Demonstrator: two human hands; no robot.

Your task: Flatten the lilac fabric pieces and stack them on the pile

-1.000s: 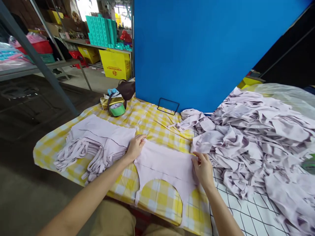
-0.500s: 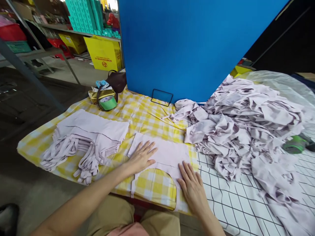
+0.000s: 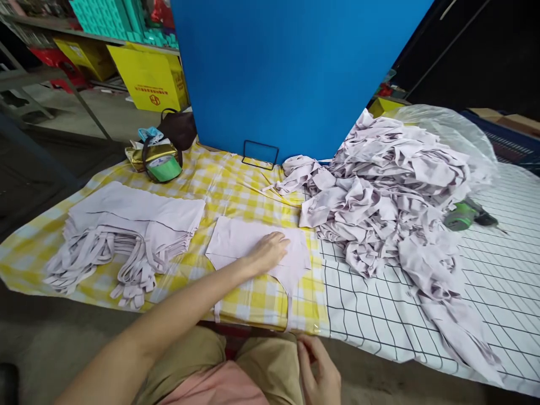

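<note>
A single pale lilac fabric piece (image 3: 236,239) with thin straps lies flat on the yellow checked cloth. My left hand (image 3: 272,251) rests on its right half, fingers curled in; whether they pinch the fabric is hidden. Below the table's front edge, beside my knee, is my right hand (image 3: 319,374). Its fingers are bent together, and what they hold, if anything, does not show. To the left lies a neat stack of like pieces (image 3: 135,211), straps hanging toward me. A loose heap of the same fabric (image 3: 379,169) spreads across the right side.
A blue board (image 3: 287,73) stands at the back, with a black wire frame (image 3: 260,154) at its foot. Green tape (image 3: 164,169) and a dark bag (image 3: 177,129) sit at the back left. A green-and-black tool (image 3: 464,215) lies right of the heap, on white grid cloth (image 3: 388,315).
My right hand has left the fabric and dropped below the table edge. My left hand has slid right across the piece, its fingers now curled instead of spread. The view has turned right.
</note>
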